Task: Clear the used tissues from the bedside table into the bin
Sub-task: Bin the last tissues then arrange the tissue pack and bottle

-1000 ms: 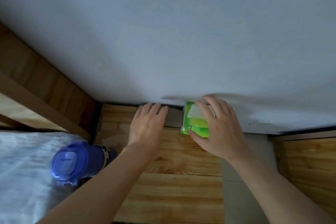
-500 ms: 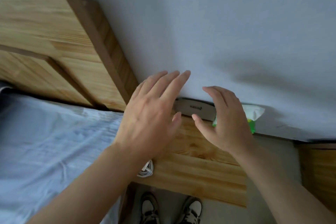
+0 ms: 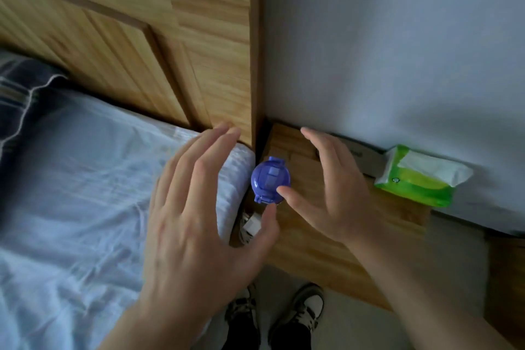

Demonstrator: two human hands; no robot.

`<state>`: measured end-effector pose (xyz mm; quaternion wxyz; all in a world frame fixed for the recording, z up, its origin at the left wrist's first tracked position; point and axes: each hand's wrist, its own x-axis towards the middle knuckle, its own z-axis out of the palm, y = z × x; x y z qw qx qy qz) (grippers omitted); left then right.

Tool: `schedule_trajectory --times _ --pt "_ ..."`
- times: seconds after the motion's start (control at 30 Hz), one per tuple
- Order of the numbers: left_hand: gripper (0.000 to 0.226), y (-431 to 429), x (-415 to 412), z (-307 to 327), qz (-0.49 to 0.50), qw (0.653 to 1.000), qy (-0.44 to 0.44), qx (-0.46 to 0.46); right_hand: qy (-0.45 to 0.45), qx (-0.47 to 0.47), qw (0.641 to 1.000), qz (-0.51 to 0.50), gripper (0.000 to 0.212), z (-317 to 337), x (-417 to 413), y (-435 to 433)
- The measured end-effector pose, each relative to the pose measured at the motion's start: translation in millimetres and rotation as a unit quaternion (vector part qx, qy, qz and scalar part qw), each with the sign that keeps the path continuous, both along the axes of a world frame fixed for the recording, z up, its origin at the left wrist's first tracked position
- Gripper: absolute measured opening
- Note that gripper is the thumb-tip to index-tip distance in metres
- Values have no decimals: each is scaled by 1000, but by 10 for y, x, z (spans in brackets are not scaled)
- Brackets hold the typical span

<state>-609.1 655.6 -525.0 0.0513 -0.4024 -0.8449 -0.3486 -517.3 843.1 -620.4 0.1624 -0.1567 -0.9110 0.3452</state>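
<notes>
Our left hand (image 3: 196,224) and right hand (image 3: 332,193), both spread wide and holding nothing, hover either side of the purple bottle (image 3: 270,179).

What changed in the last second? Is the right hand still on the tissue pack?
The right hand let go of the green tissue pack and drew left toward the blue bottle; the left hand lifted off the table. Both hands are open, holding nothing. The pack stayed against the wall.

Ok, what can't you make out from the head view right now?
- Bin: nowhere in frame.
- Used tissues: none visible; right hand covers part of the bedside table.
- Grey item at the wall: mostly behind the right hand and tissue pack.
- White plug: partly behind the left hand.
</notes>
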Motion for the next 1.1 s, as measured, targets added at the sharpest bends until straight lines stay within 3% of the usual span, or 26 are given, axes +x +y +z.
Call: schedule_trajectory --times 0.17,0.37,0.53,0.87,1.1 --pt "74 -278 360 -440 57 996 -62 -20 -27 -65 997 9 96 -164 -62 -245" --pt "81 -378 817 -1117 78 972 -182 -125 16 -76 997 10 97 -467 -132 -369" --pt "81 -288 777 -1670 37 940 -211 -267 53 -81 995 -5 96 -723 -125 -385" --pt "92 -54 572 -2162 34 909 -210 -359 76 -134 987 -49 88 -913 -111 -408" --pt "65 -10 559 -2247 32 907 -207 -367 50 -157 986 -40 85 -862 -129 -425"
